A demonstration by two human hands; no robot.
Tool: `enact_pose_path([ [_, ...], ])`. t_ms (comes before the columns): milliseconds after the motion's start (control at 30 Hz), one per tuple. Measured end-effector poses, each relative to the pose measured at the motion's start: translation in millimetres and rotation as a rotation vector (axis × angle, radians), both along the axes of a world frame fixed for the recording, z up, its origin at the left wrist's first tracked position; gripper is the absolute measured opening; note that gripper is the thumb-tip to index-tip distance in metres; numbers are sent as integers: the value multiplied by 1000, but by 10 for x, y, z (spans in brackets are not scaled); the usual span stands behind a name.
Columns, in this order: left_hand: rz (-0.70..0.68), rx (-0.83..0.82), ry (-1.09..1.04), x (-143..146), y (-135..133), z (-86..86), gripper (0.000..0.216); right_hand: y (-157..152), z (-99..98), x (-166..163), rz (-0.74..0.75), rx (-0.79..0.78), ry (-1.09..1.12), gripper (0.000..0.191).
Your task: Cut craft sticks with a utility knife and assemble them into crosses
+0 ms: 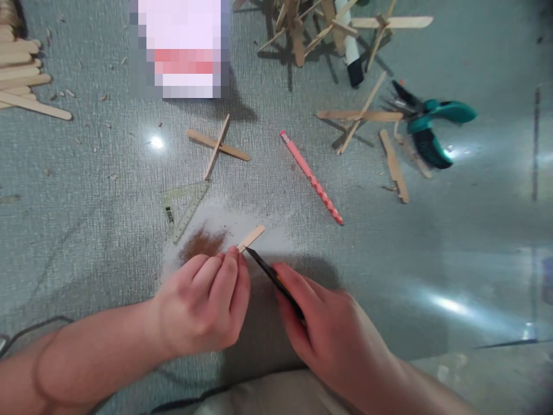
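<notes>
Pinched in my left hand is a pale wooden craft stick, its rounded end sticking out up and to the right. Pencil-like marks show on the stick beside my fingertips. My right hand is wrapped round a dark utility knife. The blade's tip meets the stick's edge at those marks, or lies very close to it. Much of the knife's handle is hidden in my palm. Under my left hand are a whitish patch and a brown smudge on the grey textured surface.
A clear set square lies near crossed sticks. Right of them is a pink pencil. Green-handled pliers rest beside another stick cross and a notched stick. Stacked sticks lie at left, joined ones at top.
</notes>
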State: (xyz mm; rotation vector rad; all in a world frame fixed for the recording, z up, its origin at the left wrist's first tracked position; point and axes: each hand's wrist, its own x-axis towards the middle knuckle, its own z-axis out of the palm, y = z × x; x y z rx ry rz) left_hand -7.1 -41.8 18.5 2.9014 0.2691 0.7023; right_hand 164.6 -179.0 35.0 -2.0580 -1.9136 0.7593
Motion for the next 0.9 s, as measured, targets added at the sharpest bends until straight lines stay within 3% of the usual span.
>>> enact_pose_path([
  [500, -19, -12, 20, -3, 3, -1, 15, -11, 1, -10, 31, 39, -54, 31],
  [900, -14, 41, 10, 0, -2, -8, 16, 87, 8, -154, 90, 154, -399, 33],
])
